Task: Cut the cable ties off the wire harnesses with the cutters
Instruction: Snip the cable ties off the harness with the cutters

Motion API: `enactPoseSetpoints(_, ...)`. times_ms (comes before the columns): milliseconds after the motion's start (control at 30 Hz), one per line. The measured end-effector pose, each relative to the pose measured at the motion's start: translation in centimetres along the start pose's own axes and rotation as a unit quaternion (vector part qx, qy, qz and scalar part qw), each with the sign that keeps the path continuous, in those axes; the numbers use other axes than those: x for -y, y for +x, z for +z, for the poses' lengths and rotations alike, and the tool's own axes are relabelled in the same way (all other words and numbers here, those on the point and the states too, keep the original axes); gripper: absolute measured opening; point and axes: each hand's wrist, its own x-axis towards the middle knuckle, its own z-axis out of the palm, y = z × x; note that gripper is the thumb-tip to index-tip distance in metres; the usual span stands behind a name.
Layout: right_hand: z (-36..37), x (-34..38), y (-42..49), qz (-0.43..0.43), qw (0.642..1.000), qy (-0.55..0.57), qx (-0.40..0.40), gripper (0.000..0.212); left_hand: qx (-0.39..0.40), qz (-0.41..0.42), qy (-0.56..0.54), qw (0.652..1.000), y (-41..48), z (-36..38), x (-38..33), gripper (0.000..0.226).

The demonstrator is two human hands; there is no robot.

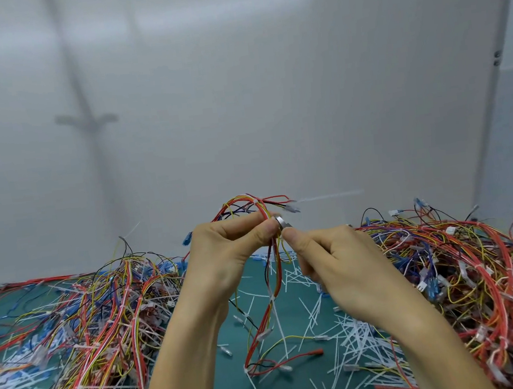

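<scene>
At lower left I see a heap of wire harnesses on the green mat. Left of centre, the left hand pinches a held harness between thumb and forefinger, with its wires trailing down to the mat. A small silver metal piece sits at the pinch; I cannot tell whether it is the cutters. The right hand, fingers curled, pinches the same bundle. Cut ties litter the mat below it. A second heap fills the lower right.

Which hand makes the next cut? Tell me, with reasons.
Right. The right hand pinches a small metal tool at the harness, which the left hand holds raised by its wires.
</scene>
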Motion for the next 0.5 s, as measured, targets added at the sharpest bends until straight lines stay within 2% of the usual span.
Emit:
enactPoseSetpoints(67, 0.3, -0.1, 0.1, 0.006, 1.000, 0.021, -0.016, 0.070, -0.014, -0.004, -0.009, 1.000, 0.0, 0.0, 0.0, 0.019)
enactPoseSetpoints(167, 0.3, -0.4, 0.5, 0.038, 0.992, 0.112, -0.048, 0.062, -0.064, -0.029, -0.010, 0.997, 0.1, -0.3, -0.1, 0.014)
enactPoseSetpoints(267, -0.1, -0.7, 0.6, 0.062, 0.982, 0.174, -0.024, 0.058, -0.075, -0.071, 0.001, 0.995, 0.1, -0.6, 0.1, 0.011)
enactPoseSetpoints(367, 0.3, -0.8, 0.4, 0.067, 0.986, 0.151, 0.004, 0.044, -0.078, -0.078, -0.005, 0.994, 0.2, -0.3, 0.5, 0.011)
enactPoseSetpoints(433, 0.9, -0.8, 0.5, 0.077, 0.988, 0.131, 0.007, 0.026, -0.074, -0.075, -0.006, 0.994, 0.2, -0.1, 0.6, 0.013)
enactPoseSetpoints(500, 1.4, -0.8, 0.6, 0.086, 0.988, 0.124, 0.000, 0.019, -0.061, -0.073, 0.003, 0.995, 0.2, -0.1, 0.6, 0.016)
